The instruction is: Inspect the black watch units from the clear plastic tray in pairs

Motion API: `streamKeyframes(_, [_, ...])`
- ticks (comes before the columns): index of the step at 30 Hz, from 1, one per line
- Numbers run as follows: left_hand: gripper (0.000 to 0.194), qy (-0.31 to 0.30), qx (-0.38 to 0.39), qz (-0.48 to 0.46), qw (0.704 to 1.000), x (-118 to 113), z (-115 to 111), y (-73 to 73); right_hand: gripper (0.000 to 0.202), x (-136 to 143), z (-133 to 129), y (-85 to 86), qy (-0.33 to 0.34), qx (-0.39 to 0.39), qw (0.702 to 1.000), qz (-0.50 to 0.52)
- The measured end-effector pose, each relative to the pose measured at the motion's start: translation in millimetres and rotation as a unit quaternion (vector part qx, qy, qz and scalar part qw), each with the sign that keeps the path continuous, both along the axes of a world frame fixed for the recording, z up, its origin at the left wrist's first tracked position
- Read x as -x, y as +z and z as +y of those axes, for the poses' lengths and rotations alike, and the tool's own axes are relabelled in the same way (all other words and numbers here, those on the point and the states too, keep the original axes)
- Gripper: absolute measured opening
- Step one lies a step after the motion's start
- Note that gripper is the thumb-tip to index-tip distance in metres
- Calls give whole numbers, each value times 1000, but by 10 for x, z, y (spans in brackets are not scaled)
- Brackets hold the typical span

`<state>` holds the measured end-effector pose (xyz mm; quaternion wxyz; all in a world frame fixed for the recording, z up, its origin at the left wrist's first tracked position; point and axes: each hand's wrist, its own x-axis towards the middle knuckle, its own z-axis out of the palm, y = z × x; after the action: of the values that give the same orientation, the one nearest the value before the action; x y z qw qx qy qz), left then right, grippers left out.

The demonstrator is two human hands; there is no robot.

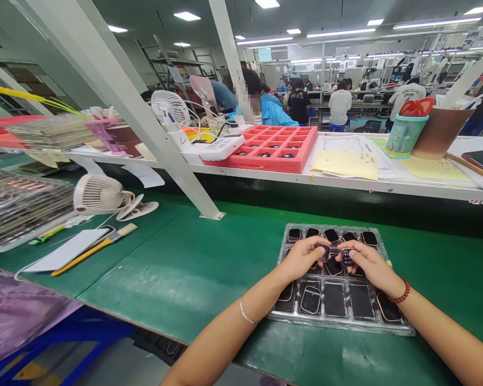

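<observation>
A clear plastic tray (334, 323) with square pockets lies on the green bench, and several dark-screened smartwatches sit in it. Above its middle row, my left hand (309, 254) grips one smartwatch (324, 252) between thumb and fingers. A second smartwatch (348, 257), its screen showing small light marks, is pinched in my right hand (364, 260). The two watches are close together but apart. In the front row one watch (310, 299) lies in its pocket, and two pockets (335, 299) to its right hold no watch. My hands partly hide the middle row.
A white shelf (346, 185) runs behind the tray, bearing a red foam tray (261, 165), papers and cups. A slanted white post (185, 177) meets the bench. Leftward lie a small fan (99, 194), a brush (96, 249) and stacked trays (28, 209). People sit beyond the shelf.
</observation>
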<state>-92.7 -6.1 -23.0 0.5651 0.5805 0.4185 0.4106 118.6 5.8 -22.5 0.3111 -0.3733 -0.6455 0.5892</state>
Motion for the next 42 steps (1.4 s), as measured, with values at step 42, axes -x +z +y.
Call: streamKeyframes(42, [21,-17,-2,5,1000,-27,-42,114,23,-5,-12,54,26,-25,999,-26])
